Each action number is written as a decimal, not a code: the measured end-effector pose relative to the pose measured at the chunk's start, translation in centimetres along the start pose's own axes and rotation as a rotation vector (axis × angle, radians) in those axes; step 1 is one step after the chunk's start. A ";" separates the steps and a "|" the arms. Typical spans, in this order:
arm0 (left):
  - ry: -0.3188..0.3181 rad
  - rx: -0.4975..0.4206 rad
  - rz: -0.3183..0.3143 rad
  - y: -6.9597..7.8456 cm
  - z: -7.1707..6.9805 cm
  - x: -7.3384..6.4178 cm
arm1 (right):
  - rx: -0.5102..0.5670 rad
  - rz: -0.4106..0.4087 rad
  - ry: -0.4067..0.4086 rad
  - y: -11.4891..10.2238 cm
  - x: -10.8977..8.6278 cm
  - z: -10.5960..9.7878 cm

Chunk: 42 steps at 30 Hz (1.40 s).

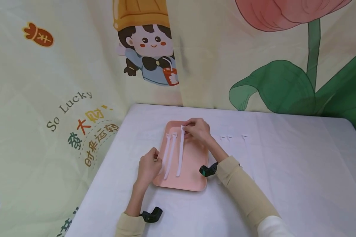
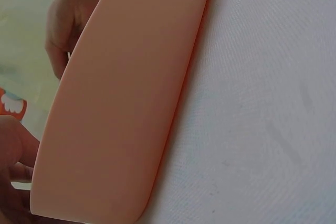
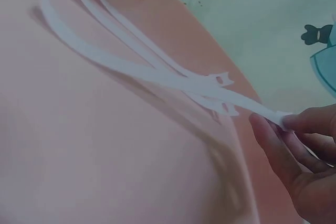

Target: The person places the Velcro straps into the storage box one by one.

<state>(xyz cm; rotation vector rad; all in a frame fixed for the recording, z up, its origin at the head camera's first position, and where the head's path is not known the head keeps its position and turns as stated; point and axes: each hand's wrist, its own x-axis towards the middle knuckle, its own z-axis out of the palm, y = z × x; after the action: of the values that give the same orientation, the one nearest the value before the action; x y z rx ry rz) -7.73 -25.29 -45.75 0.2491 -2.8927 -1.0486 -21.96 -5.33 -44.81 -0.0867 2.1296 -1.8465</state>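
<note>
My right hand pinches the slotted head end of a white cable tie between thumb and fingertips, over the far part of a pink tray. The tie slants down toward the tray's near end, and in the right wrist view it casts a shadow on the tray floor. Two more white ties lie side by side along the tray's left side, their notched heads at the far end. My left hand is at the tray's left rim, fingers bent beside the leftmost tie; I cannot tell whether they hold it.
More white ties lie on the white-covered table, right of the tray, faint against the cloth. The table's back edge meets a printed fabric backdrop. Each wrist wears a small black camera.
</note>
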 end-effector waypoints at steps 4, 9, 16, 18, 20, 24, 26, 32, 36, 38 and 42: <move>-0.001 -0.005 -0.004 0.2 0.2 0.0 | -0.029 0.003 -0.011 0.6 0.5 0.1; -0.005 -0.011 -0.016 0.4 0.5 -0.1 | -0.144 -0.022 0.007 1.3 0.9 0.3; 0.011 -0.014 -0.003 0.5 0.8 0.0 | 0.027 0.021 -0.036 2.4 1.4 0.4; 0.008 -0.013 -0.008 0.5 0.9 0.0 | 0.043 0.026 -0.046 2.6 1.5 0.4; 0.007 -0.010 -0.008 0.5 0.9 -0.1 | 0.030 0.025 -0.053 2.8 1.5 0.4; 0.004 -0.009 -0.006 0.5 0.7 -0.2 | -0.041 -0.002 -0.049 2.9 1.3 0.4; 0.003 -0.012 -0.001 0.5 0.6 -0.2 | -0.084 -0.021 -0.051 2.9 1.2 0.4; 0.013 -0.015 0.004 0.3 0.1 -0.2 | -0.228 -0.103 -0.093 2.7 1.3 0.6; 0.008 -0.012 -0.001 0.2 0.1 -0.1 | -0.334 -0.167 -0.098 2.5 1.1 0.2; 0.004 -0.014 -0.002 0.2 0.1 0.0 | -0.350 -0.181 -0.095 2.2 0.9 -0.2; 0.003 -0.013 -0.004 0.1 0.1 0.1 | -0.330 -0.187 -0.083 1.4 0.1 -1.4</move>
<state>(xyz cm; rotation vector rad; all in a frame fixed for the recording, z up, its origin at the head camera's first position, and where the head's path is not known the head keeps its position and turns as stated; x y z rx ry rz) -7.84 -25.18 -45.82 0.2556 -2.8826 -1.0666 -22.23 -3.81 -46.02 -0.4435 2.4158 -1.5331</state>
